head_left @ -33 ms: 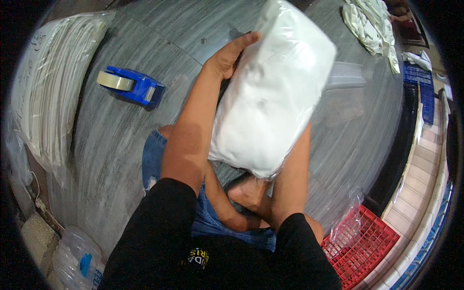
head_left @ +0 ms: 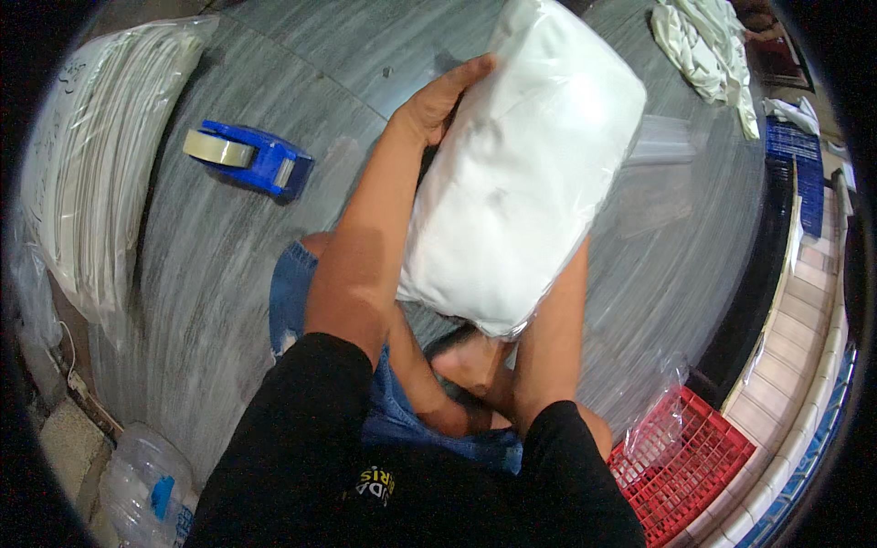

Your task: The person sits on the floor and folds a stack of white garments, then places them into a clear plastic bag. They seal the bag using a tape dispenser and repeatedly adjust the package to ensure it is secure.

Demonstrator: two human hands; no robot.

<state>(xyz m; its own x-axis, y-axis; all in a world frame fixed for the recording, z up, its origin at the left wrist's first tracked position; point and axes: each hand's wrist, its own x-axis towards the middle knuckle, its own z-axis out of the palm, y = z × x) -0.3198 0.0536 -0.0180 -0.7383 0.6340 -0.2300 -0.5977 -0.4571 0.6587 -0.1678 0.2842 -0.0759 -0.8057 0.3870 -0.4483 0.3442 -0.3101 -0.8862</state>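
At far left, a thick stack of pale, thin folded sheets lies in clear, glossy plastic, its layered edges ridged and slightly curved. Below it, near the lower rim, is a rounded, transparent plastic item with a bright blue patch. To the right, a hard blue plastic tape dispenser carries a wide, smooth roll of translucent yellowish tape; it rests on a grey, streaked floor of wood-like grain. The left hand is clamped on the upper left edge of a white package, thumb along the side, the other fingers mostly hidden. The package, held at centre above the person's crossed legs, is a bulky, soft-looking block with rounded corners and shallow dents, wrapped in shiny clear film. The right forearm passes beneath its lower right side; the right hand is concealed, and its grip cannot be determined. The hands are apart. Further right, flat, clear plastic sheets lie on the floor, a rigid red lattice basket stands near the lower rim with crinkled clear film against it, and rumpled off-white cloth lies at the top. At far right, a blue slatted crate adjoins a pale tiled ledge.
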